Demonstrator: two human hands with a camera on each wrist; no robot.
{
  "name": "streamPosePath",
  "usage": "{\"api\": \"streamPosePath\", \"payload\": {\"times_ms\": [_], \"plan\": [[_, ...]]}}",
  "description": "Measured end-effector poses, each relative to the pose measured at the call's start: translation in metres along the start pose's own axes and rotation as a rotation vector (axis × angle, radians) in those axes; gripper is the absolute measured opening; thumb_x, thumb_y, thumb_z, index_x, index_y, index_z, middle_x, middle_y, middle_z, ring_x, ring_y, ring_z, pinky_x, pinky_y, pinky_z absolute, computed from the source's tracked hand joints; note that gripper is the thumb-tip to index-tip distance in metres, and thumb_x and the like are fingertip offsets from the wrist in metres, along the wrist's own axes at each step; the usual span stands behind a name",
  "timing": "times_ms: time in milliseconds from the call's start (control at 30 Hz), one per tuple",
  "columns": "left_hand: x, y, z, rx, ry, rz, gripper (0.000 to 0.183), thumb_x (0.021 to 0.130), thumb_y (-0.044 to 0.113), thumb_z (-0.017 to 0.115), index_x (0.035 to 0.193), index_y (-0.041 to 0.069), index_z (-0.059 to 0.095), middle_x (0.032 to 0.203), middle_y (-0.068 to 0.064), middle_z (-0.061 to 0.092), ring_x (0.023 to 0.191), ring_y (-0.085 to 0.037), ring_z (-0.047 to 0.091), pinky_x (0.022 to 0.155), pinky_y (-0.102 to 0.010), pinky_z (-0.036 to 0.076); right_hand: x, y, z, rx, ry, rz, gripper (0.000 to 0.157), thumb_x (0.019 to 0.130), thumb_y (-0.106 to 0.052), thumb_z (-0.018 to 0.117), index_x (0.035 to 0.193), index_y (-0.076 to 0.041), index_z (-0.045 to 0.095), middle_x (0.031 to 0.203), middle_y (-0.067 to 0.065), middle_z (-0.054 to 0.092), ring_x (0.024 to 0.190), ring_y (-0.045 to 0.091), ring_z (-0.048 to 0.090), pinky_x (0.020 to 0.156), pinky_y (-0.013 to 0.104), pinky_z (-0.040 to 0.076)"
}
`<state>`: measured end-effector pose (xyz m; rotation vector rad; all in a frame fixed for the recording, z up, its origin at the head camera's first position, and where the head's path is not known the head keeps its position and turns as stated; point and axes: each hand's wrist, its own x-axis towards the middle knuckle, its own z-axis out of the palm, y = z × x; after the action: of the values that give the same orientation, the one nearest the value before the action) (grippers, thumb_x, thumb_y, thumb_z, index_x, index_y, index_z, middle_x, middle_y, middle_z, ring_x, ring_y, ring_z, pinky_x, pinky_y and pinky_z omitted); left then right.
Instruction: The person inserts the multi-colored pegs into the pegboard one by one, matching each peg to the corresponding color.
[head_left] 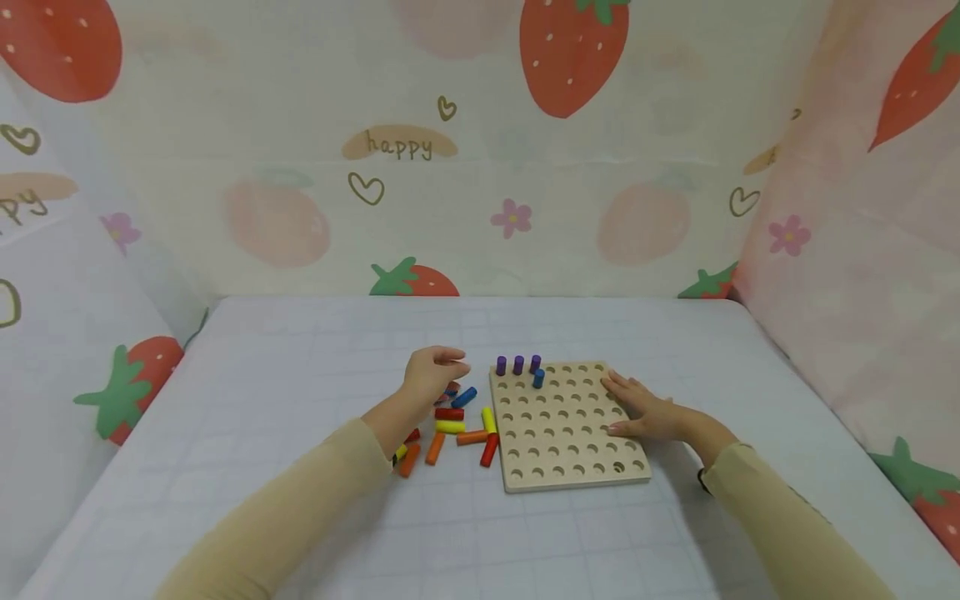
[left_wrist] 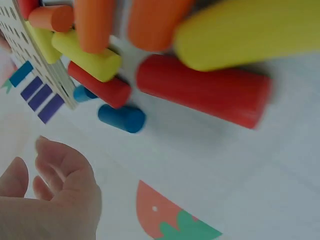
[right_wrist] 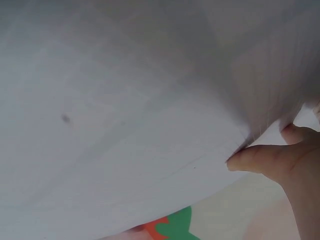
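A wooden peg board with rows of round holes lies on the table. Three purple pegs stand upright in its far row at the left, with a blue peg just in front of them. My left hand hovers left of the board, over the loose pegs; in the left wrist view its fingers are loosely bent, with nothing visible between them. Nearest to it lies a loose blue peg. My right hand rests on the board's right edge, fingers spread.
Loose red, yellow and orange pegs are scattered left of the board, some against its edge. A white cloth covers the table. Strawberry-print sheeting hangs behind and at both sides.
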<state>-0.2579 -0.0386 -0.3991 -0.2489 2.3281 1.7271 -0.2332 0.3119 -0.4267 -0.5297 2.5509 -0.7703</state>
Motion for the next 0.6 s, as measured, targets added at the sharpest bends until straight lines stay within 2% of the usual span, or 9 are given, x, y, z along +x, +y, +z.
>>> {"api": "streamPosePath", "payload": {"times_ms": [100,200,433,600], "plan": [[-0.001,-0.003,-0.009,0.042,0.001,-0.035,0.033,0.095,0.019,0.064,0.126,0.008,0.062,0.117,-0.011,0.062,0.101,-0.027,0.057,0.092,-0.037,0.048,-0.001,-0.001,-0.001,-0.007,-0.002,0.000,0.089,0.093,-0.038,0.065,0.153,0.003,0.013,0.158,0.026,-0.003,0.140,0.053,-0.008,0.090,0.082,-0.008],[-0.003,-0.006,-0.019,0.089,-0.008,-0.044,0.032,0.096,0.019,0.064,0.126,0.007,0.062,0.122,-0.012,0.059,0.109,-0.029,0.054,0.099,-0.041,0.044,-0.001,0.000,-0.002,-0.013,-0.002,0.006,0.089,0.093,-0.039,0.064,0.153,0.002,0.013,0.158,0.026,-0.003,0.140,0.052,-0.008,0.091,0.081,-0.008],[-0.002,-0.026,-0.040,0.172,-0.038,-0.006,0.032,0.095,0.016,0.064,0.124,0.003,0.062,0.122,-0.014,0.060,0.106,-0.029,0.053,0.095,-0.039,0.046,-0.002,0.001,-0.001,-0.019,-0.004,0.016,0.090,0.092,-0.041,0.064,0.154,0.001,0.012,0.158,0.025,-0.003,0.140,0.053,-0.009,0.090,0.082,-0.008],[0.003,-0.041,-0.054,0.237,-0.080,-0.010,0.032,0.095,0.018,0.065,0.124,0.006,0.063,0.123,-0.014,0.060,0.110,-0.029,0.053,0.099,-0.041,0.044,0.003,0.000,0.002,-0.014,-0.005,-0.008,0.090,0.093,-0.040,0.064,0.154,0.001,0.013,0.158,0.026,-0.003,0.139,0.054,-0.008,0.089,0.082,-0.008]]}}
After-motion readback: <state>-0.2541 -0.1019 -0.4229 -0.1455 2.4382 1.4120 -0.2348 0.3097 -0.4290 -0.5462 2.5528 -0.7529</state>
